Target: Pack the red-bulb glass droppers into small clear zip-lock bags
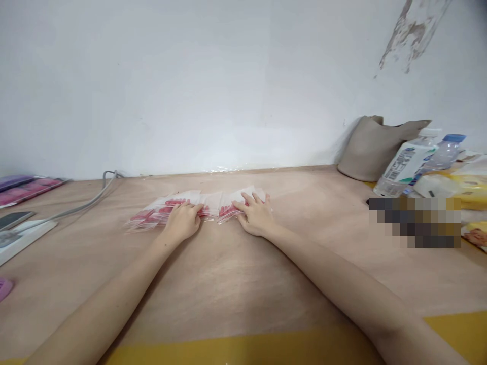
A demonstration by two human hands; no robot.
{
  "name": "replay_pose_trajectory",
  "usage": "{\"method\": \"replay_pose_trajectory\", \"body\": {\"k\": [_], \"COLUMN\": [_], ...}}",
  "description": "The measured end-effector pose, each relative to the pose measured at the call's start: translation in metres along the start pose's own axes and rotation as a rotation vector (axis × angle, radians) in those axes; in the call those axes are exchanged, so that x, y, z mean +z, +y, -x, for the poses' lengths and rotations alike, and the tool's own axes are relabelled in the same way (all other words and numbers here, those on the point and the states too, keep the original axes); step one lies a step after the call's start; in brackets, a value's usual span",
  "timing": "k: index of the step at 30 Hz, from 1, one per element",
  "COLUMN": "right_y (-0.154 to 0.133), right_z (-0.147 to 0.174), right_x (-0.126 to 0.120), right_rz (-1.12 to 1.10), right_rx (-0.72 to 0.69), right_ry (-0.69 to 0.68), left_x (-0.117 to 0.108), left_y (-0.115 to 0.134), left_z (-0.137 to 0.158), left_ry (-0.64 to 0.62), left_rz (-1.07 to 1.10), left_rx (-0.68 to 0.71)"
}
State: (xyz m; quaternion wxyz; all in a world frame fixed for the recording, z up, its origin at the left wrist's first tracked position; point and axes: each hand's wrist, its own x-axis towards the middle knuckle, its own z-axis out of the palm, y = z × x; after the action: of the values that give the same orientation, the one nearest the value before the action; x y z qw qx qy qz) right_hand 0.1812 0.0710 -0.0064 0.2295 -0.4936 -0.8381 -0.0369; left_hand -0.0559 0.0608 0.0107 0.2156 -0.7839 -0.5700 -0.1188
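Observation:
Small clear plastic bags with red pieces inside lie overlapped in a row across the middle of the table. My left hand rests on the bags left of centre, its fingers stretched forward over them. On the right end of the row, my right hand lies with its fingers spread over more bags. Both palms face down. What the red pieces are is too small to tell.
A grey cable runs from the wall to a white box beside a phone. Pink and purple packs lie at the far left. At right stand a grey-brown bag, a labelled bottle and a blue-capped bottle.

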Motion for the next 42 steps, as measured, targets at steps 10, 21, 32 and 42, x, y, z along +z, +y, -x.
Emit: {"method": "replay_pose_trajectory", "body": {"k": [10,21,32,42], "right_y": [0.004,0.003,0.002,0.027], "right_z": [0.000,0.002,-0.001,-0.026], "right_x": [0.013,0.012,0.004,-0.003], "right_rz": [-0.133,-0.124,0.027,-0.773], "right_rx": [0.015,0.029,-0.060,0.405], "right_ry": [0.085,0.085,0.065,0.342], "left_x": [0.009,0.012,0.010,0.000], "left_y": [0.010,0.008,0.011,0.024], "left_z": [0.002,0.002,0.004,0.012], "left_ry": [0.078,0.059,0.084,0.248], "left_rz": [0.059,0.126,0.142,0.239], "left_rx": [-0.108,-0.055,0.013,0.063]}}
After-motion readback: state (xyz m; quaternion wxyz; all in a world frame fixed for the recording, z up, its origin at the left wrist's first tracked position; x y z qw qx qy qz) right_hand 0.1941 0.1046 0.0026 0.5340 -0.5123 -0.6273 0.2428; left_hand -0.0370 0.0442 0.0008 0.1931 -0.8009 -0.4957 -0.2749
